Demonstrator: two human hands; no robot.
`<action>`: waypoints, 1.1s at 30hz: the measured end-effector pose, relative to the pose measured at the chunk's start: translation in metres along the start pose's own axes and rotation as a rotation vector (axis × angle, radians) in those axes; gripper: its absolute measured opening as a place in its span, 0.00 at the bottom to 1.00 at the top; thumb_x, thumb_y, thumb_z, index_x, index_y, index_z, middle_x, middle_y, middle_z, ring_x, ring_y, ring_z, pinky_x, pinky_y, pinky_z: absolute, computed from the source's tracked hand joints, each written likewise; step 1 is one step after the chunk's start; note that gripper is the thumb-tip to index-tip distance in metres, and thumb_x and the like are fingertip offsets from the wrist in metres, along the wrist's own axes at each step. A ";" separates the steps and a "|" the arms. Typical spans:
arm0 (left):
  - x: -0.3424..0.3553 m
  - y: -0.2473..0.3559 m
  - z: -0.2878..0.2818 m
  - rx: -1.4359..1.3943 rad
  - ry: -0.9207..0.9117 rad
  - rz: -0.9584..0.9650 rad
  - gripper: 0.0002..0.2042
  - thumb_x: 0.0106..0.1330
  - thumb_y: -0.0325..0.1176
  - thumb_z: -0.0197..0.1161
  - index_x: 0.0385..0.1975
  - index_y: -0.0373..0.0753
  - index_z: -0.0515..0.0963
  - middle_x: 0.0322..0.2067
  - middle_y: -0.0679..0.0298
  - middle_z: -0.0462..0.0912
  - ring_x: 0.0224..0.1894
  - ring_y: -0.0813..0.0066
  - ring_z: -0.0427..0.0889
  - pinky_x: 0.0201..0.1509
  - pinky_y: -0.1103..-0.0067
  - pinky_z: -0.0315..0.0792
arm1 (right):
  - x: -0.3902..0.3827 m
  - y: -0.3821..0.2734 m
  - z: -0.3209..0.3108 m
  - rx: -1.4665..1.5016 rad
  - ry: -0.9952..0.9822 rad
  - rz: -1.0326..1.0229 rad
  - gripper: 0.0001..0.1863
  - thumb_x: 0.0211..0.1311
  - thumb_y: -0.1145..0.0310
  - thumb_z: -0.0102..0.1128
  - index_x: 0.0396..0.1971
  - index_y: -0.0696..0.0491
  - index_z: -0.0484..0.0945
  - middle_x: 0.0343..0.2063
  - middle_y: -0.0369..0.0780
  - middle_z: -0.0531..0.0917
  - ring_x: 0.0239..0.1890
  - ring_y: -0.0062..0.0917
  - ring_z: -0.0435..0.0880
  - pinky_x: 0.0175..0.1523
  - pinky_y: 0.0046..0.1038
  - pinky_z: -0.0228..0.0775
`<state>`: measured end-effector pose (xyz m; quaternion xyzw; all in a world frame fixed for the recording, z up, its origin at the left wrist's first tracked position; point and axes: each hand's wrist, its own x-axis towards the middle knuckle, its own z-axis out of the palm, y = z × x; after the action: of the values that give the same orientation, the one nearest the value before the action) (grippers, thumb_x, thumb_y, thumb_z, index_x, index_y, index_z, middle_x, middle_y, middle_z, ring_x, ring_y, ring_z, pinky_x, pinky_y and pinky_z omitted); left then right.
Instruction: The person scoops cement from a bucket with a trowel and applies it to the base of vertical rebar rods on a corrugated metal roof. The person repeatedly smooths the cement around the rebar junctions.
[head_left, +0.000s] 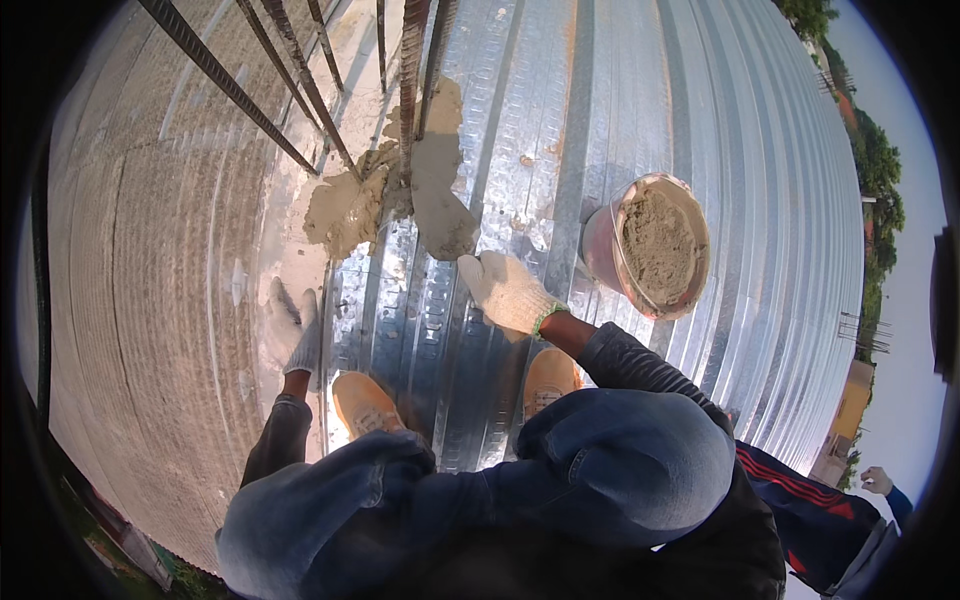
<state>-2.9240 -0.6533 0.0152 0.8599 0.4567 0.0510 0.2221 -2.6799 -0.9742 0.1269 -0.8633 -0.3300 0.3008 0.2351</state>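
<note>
My left hand (294, 325), in a knitted glove, rests with fingers apart on the pale concrete strip (285, 235) along the metal decking's edge. My gloved right hand (505, 295) has bent fingers beside the lower tip of a wet grey mortar patch (440, 210); whether they hold anything is hidden. The mortar lies lumpy around several upright ribbed steel bars (405, 110). Right of that hand stands a reddish bucket (655, 245) of grey mortar, its wire handle lying against the rim.
Corrugated metal decking (760, 200) spreads rightward; a rough concrete surface (150, 300) spans the left. My shoes (365, 400) are on the decking below my hands. Another person (810, 510) in dark clothing with red stripes is at the lower right. Trees (870, 160) show beyond the right edge.
</note>
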 end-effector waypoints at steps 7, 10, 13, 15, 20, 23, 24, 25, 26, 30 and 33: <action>0.001 0.010 -0.009 -0.032 -0.012 -0.013 0.41 0.76 0.56 0.71 0.84 0.39 0.72 0.68 0.38 0.86 0.67 0.36 0.88 0.71 0.52 0.80 | 0.001 -0.028 -0.067 0.359 -0.186 0.509 0.25 0.86 0.52 0.60 0.56 0.64 0.80 0.32 0.48 0.85 0.30 0.39 0.91 0.37 0.44 0.85; 0.001 0.007 -0.013 -0.013 -0.024 -0.010 0.41 0.76 0.56 0.70 0.83 0.40 0.73 0.65 0.38 0.87 0.64 0.36 0.89 0.69 0.51 0.81 | 0.026 -0.026 -0.097 0.368 -0.060 0.517 0.32 0.91 0.43 0.57 0.64 0.62 0.82 0.27 0.40 0.83 0.25 0.27 0.87 0.33 0.35 0.82; 0.001 0.004 -0.019 -0.033 -0.043 -0.034 0.40 0.76 0.56 0.70 0.83 0.40 0.73 0.63 0.39 0.88 0.61 0.36 0.90 0.67 0.50 0.82 | 0.070 -0.020 -0.127 0.296 0.011 0.415 0.31 0.90 0.44 0.59 0.64 0.62 0.83 0.27 0.39 0.83 0.28 0.24 0.86 0.33 0.34 0.81; 0.001 0.005 -0.022 -0.061 -0.047 -0.037 0.40 0.75 0.56 0.70 0.83 0.41 0.74 0.62 0.39 0.88 0.60 0.36 0.90 0.66 0.50 0.82 | 0.100 -0.001 -0.156 0.129 0.035 0.343 0.30 0.89 0.46 0.59 0.63 0.61 0.83 0.28 0.40 0.83 0.29 0.24 0.86 0.35 0.35 0.82; 0.001 0.005 -0.019 -0.076 -0.003 -0.001 0.41 0.75 0.57 0.71 0.83 0.42 0.74 0.58 0.41 0.90 0.58 0.37 0.91 0.64 0.51 0.83 | 0.154 0.014 -0.232 -0.371 0.113 0.205 0.27 0.88 0.48 0.62 0.58 0.60 0.85 0.38 0.52 0.90 0.43 0.47 0.92 0.51 0.47 0.83; 0.004 0.016 -0.020 -0.092 -0.037 -0.019 0.41 0.74 0.57 0.72 0.83 0.41 0.74 0.57 0.42 0.90 0.56 0.39 0.91 0.63 0.51 0.83 | 0.183 0.030 -0.268 -0.664 0.112 -0.074 0.26 0.88 0.48 0.62 0.57 0.60 0.86 0.45 0.56 0.92 0.54 0.61 0.91 0.62 0.53 0.80; 0.004 0.016 -0.024 -0.098 -0.055 -0.037 0.41 0.74 0.56 0.72 0.83 0.41 0.74 0.58 0.43 0.90 0.56 0.39 0.91 0.63 0.52 0.83 | 0.199 0.028 -0.275 -0.648 0.070 -0.055 0.26 0.88 0.47 0.60 0.58 0.58 0.86 0.49 0.60 0.91 0.56 0.59 0.91 0.62 0.53 0.80; 0.003 0.013 -0.031 -0.109 -0.077 -0.062 0.41 0.74 0.56 0.72 0.83 0.40 0.74 0.58 0.43 0.90 0.56 0.40 0.91 0.63 0.52 0.83 | 0.213 0.021 -0.270 -0.689 0.073 -0.075 0.26 0.89 0.47 0.60 0.58 0.58 0.87 0.49 0.60 0.91 0.57 0.60 0.91 0.63 0.53 0.80; 0.002 0.012 -0.035 -0.129 -0.099 -0.084 0.41 0.74 0.56 0.72 0.83 0.40 0.75 0.59 0.43 0.90 0.56 0.40 0.91 0.63 0.52 0.83 | 0.224 0.014 -0.268 -0.739 0.080 -0.091 0.26 0.89 0.47 0.59 0.58 0.57 0.87 0.49 0.60 0.91 0.58 0.60 0.90 0.63 0.52 0.81; 0.004 0.012 -0.039 -0.079 -0.100 -0.103 0.41 0.74 0.57 0.73 0.81 0.39 0.76 0.60 0.45 0.89 0.56 0.42 0.91 0.63 0.53 0.82 | 0.277 0.020 -0.277 -0.909 -0.037 -0.264 0.25 0.89 0.46 0.56 0.66 0.48 0.89 0.51 0.52 0.95 0.56 0.57 0.93 0.60 0.55 0.85; 0.008 0.020 -0.020 -0.107 -0.049 -0.041 0.40 0.75 0.57 0.73 0.80 0.39 0.77 0.60 0.45 0.89 0.55 0.42 0.90 0.63 0.53 0.82 | 0.306 0.064 -0.321 -0.991 -0.053 -0.453 0.27 0.90 0.45 0.55 0.58 0.53 0.90 0.45 0.57 0.92 0.53 0.61 0.91 0.60 0.56 0.82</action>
<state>-2.9097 -0.6497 0.0403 0.8384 0.4650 0.0496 0.2801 -2.2517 -0.8656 0.2045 -0.7701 -0.6159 0.0728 -0.1493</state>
